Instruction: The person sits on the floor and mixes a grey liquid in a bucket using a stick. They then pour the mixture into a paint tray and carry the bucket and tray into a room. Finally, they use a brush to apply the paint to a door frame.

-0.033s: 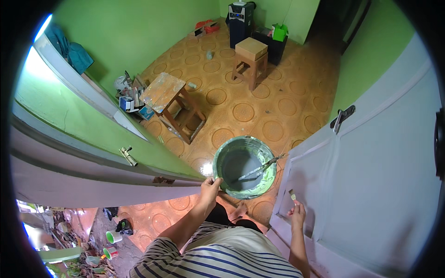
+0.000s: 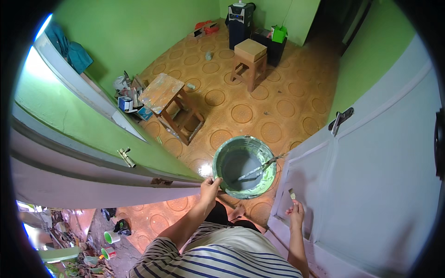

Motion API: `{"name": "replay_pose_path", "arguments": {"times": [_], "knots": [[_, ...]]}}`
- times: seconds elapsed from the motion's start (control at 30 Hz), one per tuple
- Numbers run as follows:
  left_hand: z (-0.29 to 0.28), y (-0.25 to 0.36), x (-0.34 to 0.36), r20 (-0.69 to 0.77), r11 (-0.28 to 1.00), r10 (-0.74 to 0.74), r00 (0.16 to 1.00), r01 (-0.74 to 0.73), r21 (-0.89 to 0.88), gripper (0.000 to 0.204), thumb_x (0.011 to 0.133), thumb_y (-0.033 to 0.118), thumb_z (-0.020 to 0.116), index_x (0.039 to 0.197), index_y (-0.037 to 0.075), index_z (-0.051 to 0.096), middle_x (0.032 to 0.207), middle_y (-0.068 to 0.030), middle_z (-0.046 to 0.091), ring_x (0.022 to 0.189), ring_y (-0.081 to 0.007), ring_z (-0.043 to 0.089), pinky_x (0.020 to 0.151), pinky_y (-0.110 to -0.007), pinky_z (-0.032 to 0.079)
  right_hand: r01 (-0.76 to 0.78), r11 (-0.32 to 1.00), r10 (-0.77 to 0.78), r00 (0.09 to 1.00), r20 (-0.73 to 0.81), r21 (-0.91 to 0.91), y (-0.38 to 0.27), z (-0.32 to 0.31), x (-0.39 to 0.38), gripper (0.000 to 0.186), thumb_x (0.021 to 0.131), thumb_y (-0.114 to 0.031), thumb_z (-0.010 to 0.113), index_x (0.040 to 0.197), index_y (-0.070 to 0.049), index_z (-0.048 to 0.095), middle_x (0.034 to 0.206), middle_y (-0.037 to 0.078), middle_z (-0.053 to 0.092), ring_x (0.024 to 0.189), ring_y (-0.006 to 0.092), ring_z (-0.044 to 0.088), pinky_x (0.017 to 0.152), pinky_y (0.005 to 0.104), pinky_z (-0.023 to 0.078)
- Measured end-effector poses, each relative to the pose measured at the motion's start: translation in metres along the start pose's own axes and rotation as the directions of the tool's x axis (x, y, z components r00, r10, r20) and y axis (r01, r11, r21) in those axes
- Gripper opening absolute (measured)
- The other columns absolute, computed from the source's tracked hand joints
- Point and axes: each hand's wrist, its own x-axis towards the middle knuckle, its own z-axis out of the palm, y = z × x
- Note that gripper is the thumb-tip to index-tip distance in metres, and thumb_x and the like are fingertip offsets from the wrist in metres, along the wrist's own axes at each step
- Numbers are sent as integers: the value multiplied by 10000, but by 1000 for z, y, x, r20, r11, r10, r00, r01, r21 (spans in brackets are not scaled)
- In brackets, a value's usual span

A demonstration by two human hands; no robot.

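Observation:
My left hand [image 2: 210, 189] grips the near left rim of a round green bucket [image 2: 270, 185]. Grey paint [image 2: 238, 164] fills its bottom, and pale green smears coat the inner wall. A paint-streaked stick [image 2: 254, 175] leans in it, its upper end over the right rim. In my right hand [image 2: 295, 214] is a small paintbrush [image 2: 292, 194], bristles upward, pinched by the handle. The brush is in front of the lower panel of a pale grey door [image 2: 371, 176]; whether it touches the panel I cannot tell.
A paint-spotted wooden stool [image 2: 162, 90] stands beyond the bucket at left. Farther back, another stool [image 2: 248, 69] bears a cardboard box [image 2: 250, 49], near a black speaker [image 2: 241, 32]. The door has a metal handle [image 2: 340, 120]. Cups and litter [image 2: 111, 237] lie outside at lower left.
The view has shifted very slightly. My hands, the bucket and the paintbrush keep nearly the same places.

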Motion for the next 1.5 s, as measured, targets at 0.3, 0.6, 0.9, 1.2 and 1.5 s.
{"name": "replay_pose_path", "arguments": {"times": [0.3,0.6,0.9,1.2,1.5], "knots": [[96,50,43,102,992,-62,993,73,-100,136,884,151,641,895,25,591,860,-62,620,731,-170,637,631,-372,619,-67,979,36,987,158,192,-111,55,67,242,995,-199,548,1135,-4,571,831,46,577,744,178,633,671,307,525],[178,82,187,191,998,-69,979,70,0,118,909,154,612,915,39,588,878,-66,633,775,-167,633,648,-347,588,-23,946,-48,976,210,323,-204,157,191,358,996,-363,516,1103,-28,583,984,111,653,830,216,665,766,393,547],[254,128,312,199,999,-25,980,33,-36,120,908,132,643,884,20,609,838,-56,630,730,-150,625,637,-340,601,-22,958,-37,979,199,285,-281,232,317,116,943,-185,602,943,-69,588,840,40,627,724,147,617,685,347,551],[285,166,425,219,1000,-6,976,9,-13,133,911,128,647,933,-1,625,931,-81,643,796,-162,626,693,-362,606,-75,953,-7,962,271,293,-317,301,423,75,905,-146,657,929,-108,598,856,7,630,712,111,597,684,327,540],[331,244,538,359,991,-91,929,48,126,386,1002,312,534,1162,-39,550,1226,-163,579,1117,-258,596,759,-373,607,-21,988,-5,985,175,150,-354,354,507,137,910,-135,613,1008,-39,623,942,58,671,802,144,662,691,298,564]]}}
